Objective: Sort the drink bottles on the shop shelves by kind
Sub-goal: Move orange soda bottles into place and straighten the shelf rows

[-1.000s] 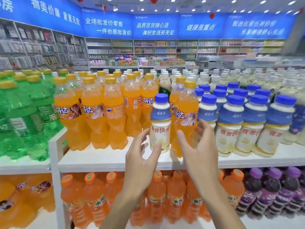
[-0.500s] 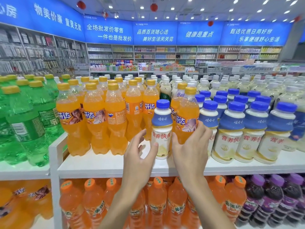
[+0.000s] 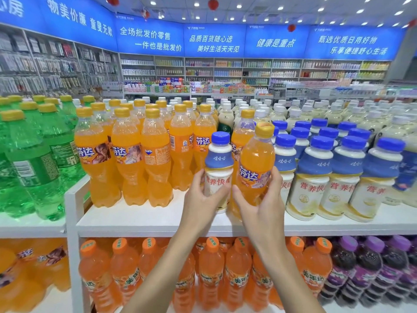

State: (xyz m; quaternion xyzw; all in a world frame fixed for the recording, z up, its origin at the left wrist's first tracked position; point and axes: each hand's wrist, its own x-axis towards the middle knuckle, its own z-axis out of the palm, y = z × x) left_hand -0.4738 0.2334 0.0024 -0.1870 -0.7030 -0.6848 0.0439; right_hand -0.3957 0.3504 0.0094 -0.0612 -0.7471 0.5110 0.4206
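Note:
My left hand (image 3: pixel 199 201) grips a white milk-drink bottle with a blue cap (image 3: pixel 218 163), standing at the front of the white top shelf (image 3: pixel 140 219). My right hand (image 3: pixel 265 199) grips an orange soda bottle with a yellow cap (image 3: pixel 256 159), tilted slightly to the right, just beside the milk bottle. To the left stands a group of orange soda bottles (image 3: pixel 133 154). To the right stand rows of blue-capped milk bottles (image 3: pixel 343 177).
Green soda bottles (image 3: pixel 33 159) fill the lower shelf at the left. Beneath the top shelf lie orange bottles with orange caps (image 3: pixel 209 269) and purple drinks (image 3: pixel 370 265). White-capped bottles (image 3: pixel 316 111) stand behind. Shop shelving lines the back wall.
Both hands have moved forward from open and apart to closing round the two bottles. The orange bottle now leans right and seems lifted a little.

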